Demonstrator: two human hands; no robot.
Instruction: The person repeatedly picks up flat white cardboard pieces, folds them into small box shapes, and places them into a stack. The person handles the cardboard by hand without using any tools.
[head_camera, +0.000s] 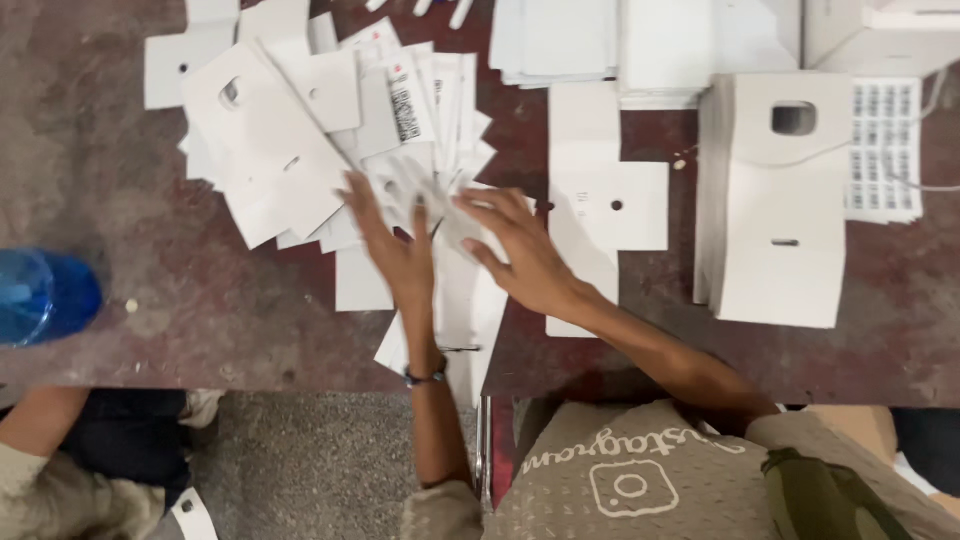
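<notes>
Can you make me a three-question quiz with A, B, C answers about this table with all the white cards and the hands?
1. Where is the blue bottle?
A. at the table's left edge
B. on the neat card stack
C. between the hands

2. What colour is the table?
A. green
B. dark reddish-brown
C. yellow

3. How are the fingers of the right hand?
A. in a fist
B. spread flat on the loose white cards
C. around a pen

Answers: 1 A, it sits far left. 2 B, bare patches show it. 3 B, like the left hand, fingers are stretched over cards.
</notes>
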